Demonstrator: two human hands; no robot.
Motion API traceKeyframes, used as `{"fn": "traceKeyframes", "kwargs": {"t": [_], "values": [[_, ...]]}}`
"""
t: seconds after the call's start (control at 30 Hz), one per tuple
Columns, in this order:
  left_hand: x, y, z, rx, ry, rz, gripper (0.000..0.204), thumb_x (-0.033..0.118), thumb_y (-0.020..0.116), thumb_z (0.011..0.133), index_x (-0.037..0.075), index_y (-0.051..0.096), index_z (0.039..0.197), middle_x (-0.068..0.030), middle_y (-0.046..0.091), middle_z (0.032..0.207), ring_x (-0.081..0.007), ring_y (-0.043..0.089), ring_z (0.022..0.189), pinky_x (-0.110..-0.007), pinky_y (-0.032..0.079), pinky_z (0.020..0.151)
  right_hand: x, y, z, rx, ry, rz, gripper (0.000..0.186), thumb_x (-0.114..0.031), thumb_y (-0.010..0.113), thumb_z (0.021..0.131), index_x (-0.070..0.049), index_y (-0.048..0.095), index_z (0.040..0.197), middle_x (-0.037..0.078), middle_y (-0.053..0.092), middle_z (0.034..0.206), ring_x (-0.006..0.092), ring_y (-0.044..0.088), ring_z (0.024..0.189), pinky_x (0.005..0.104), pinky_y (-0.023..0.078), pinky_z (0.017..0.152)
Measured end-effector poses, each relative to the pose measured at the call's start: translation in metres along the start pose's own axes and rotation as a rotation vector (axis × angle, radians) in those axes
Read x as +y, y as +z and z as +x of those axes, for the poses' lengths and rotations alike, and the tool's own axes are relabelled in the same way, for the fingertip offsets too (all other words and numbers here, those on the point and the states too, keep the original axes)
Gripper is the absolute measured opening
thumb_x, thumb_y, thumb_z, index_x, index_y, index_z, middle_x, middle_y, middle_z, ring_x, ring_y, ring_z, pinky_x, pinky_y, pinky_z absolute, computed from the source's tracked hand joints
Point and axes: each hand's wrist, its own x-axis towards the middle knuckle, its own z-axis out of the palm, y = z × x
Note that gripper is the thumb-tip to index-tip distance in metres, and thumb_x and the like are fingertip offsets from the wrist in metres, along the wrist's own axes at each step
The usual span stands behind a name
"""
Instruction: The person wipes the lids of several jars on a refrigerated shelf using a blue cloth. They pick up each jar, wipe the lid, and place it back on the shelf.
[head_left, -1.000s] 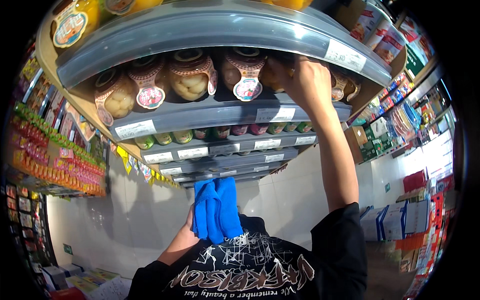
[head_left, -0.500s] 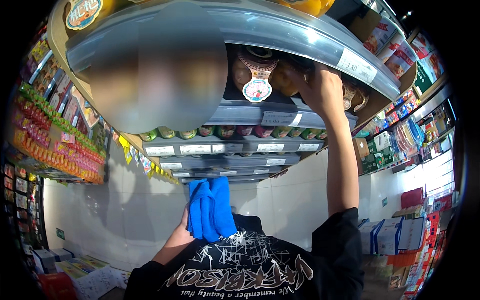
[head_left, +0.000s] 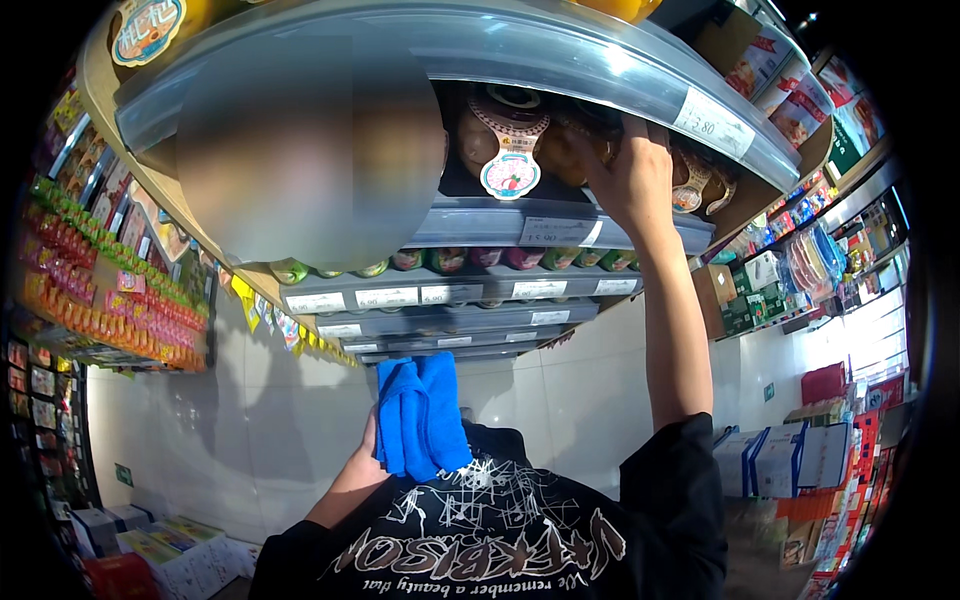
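Observation:
A folded blue cloth (head_left: 425, 415) rests in my left hand (head_left: 371, 447), low in front of my chest; the cloth covers most of the fingers, which are closed on it. My right hand (head_left: 637, 180) reaches up into a shelf of the display rack, beneath a grey shelf edge (head_left: 570, 65). Its thumb side is beside a dark-lidded jar of yellowish fruit (head_left: 563, 158), and the fingertips are lost in shadow. Left of that stands another jar (head_left: 478, 140) with a round-ended paper tag (head_left: 511, 175). More tagged jars (head_left: 690, 185) sit to the right of my wrist.
Lower shelves hold a row of small colourful containers (head_left: 447, 260) behind a price-label rail (head_left: 420, 296). Hanging snack packs (head_left: 110, 290) line the left side. White boxes (head_left: 780, 460) stand at the right, above the tiled floor (head_left: 560, 400). A blurred patch hides the upper-left shelf.
The view has shifted slightly, so the rack sits a little further left. My right hand stays in the shelf by the jars, and my left still holds the cloth.

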Motion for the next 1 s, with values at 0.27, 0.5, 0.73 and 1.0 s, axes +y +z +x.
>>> {"fn": "traceKeyframes", "kwargs": {"t": [0.27, 0.5, 0.73, 1.0], "values": [[0.003, -0.002, 0.002, -0.024, -0.005, -0.045, 0.058, 0.049, 0.050, 0.101, 0.004, 0.051, 0.137, -0.0183, 0.063, 0.126, -0.0320, 0.063, 0.111, -0.048, 0.052, 0.098, 0.010, -0.006, -0.005, 0.006, -0.093, -0.026, 0.042, -0.021, 0.071, 0.089, -0.001, 0.061, 0.125, 0.017, 0.068, 0.075, 0.0380, 0.066, 0.079, 0.0442, 0.051, 0.069], [0.000, -0.028, -0.004, -0.096, 0.019, -0.066, 0.057, 0.048, 0.049, 0.102, 0.006, 0.049, 0.139, -0.0161, 0.061, 0.130, -0.0306, 0.061, 0.114, -0.046, 0.049, 0.101, 0.014, -0.016, -0.005, -0.180, -0.153, -0.114, 0.038, -0.021, 0.064, 0.093, -0.014, 0.065, 0.131, 0.016, 0.067, 0.079, 0.0345, 0.064, 0.072, 0.0433, 0.051, 0.066], [0.001, -0.010, -0.005, 0.025, 0.026, -0.056, 0.053, 0.047, 0.045, 0.103, 0.003, 0.054, 0.131, -0.0175, 0.064, 0.122, -0.0306, 0.064, 0.108, -0.045, 0.050, 0.099, 0.027, -0.024, -0.008, -0.133, -0.236, -0.254, 0.047, -0.013, 0.066, 0.084, -0.015, 0.063, 0.131, 0.015, 0.065, 0.093, 0.0328, 0.062, 0.072, 0.0418, 0.049, 0.066], [-0.004, -0.034, -0.005, -0.070, 0.029, -0.043, 0.058, 0.048, 0.045, 0.103, 0.004, 0.049, 0.139, -0.0173, 0.062, 0.128, -0.0311, 0.061, 0.115, -0.046, 0.049, 0.102, -0.009, -0.015, -0.001, -0.161, -0.282, -0.238, 0.029, -0.030, 0.076, 0.084, -0.020, 0.072, 0.111, 0.015, 0.059, 0.111, 0.0296, 0.063, 0.085, 0.0385, 0.050, 0.071]]}}
